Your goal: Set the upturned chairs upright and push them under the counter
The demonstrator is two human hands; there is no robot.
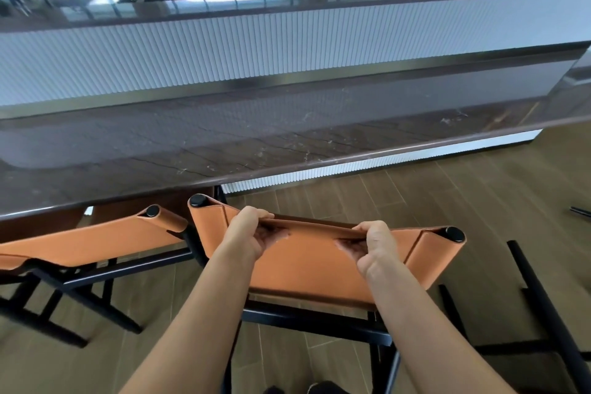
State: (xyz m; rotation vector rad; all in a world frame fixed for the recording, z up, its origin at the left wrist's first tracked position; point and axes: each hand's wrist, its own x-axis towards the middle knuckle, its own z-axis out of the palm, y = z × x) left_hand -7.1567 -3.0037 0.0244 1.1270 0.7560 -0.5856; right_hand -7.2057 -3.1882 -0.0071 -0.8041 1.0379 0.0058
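Two bare forearms point(204, 313) reach up from the bottom edge towards a chair point(319, 275) with tan leather and a black metal frame. The left hand point(252, 230) and the right hand point(374, 249) both grasp the top edge of its backrest point(307, 262), fingers curled over the far side and thumbs on the near face, the leather puckered under each grip. The hands sit apart, roughly either side of the middle of the backrest. The chair stands upright on the floor point(447, 201), close in front of the counter point(256, 137). The black end cap point(197, 200) on its left post lies just at the counter's front edge, while the cap on the right post point(454, 233) is clear of it, so the chair is angled to the counter.

Just left of it a second chair point(96, 240) of the same kind stands upright, its backrest beside the counter's edge and its seat hidden beneath the dark marbled top. Behind the counter top rises a white fluted panel point(287, 51).

At the right, black bars point(537, 291) stretch across the wood-look floor; they may be the legs of another chair, though too little of it shows to be sure
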